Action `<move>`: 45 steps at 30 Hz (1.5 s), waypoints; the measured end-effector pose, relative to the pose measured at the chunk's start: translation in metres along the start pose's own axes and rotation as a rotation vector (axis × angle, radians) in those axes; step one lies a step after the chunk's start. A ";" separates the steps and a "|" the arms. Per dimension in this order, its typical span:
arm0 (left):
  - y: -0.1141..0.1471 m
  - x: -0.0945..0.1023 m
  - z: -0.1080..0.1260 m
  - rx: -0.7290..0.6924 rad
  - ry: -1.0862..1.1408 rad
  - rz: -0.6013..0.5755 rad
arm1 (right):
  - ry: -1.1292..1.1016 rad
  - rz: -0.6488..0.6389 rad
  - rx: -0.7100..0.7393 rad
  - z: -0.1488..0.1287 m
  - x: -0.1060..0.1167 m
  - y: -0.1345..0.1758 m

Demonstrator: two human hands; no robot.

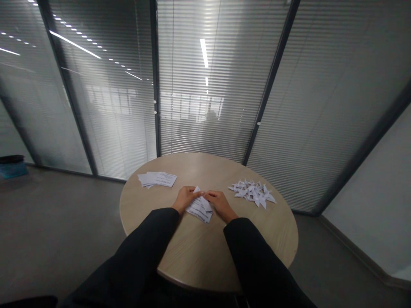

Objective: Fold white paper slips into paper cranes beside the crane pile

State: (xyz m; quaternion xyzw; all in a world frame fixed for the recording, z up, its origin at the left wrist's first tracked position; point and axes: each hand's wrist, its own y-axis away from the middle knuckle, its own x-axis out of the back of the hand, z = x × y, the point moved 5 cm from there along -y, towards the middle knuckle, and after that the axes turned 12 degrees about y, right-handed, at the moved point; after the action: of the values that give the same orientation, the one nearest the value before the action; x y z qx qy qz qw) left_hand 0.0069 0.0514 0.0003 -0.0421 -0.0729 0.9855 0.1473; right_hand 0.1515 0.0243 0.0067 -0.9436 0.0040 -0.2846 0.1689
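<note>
The person leans over a round wooden worktop (205,256), both arms in dark sleeves (150,244) stretched toward its middle. A printed sheet of paper (201,207), partly folded with one corner turned up into a point, lies flat at the centre of the worktop. The left hand (184,199) rests on the sheet's left edge, its fingers (195,194) pinched narrow on the raised point. The right hand (220,203) presses on the sheet's right edge, fingers close together and meeting the left ones at that same point. To the right of the sheet, well apart from it, a heap of small folded paper shapes (252,192) lies scattered. To the left of the sheet and farther back sits a loose stack of flat printed sheets (157,179). Behind the worktop stand glass walls with closed blinds (192,94).
</note>
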 end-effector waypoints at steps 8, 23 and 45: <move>0.001 0.001 0.001 -0.028 -0.026 0.038 | 0.006 -0.012 -0.004 0.005 -0.003 -0.002; 0.001 0.005 0.001 0.011 0.029 0.116 | -0.088 -0.077 -0.053 0.005 -0.004 0.000; 0.000 0.006 -0.003 0.080 0.285 0.050 | -0.085 -0.067 -0.054 0.008 0.000 -0.002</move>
State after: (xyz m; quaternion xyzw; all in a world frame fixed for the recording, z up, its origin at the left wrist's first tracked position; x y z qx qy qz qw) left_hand 0.0014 0.0539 -0.0030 -0.1776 -0.0107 0.9750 0.1329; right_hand 0.1557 0.0286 0.0004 -0.9587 -0.0268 -0.2494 0.1337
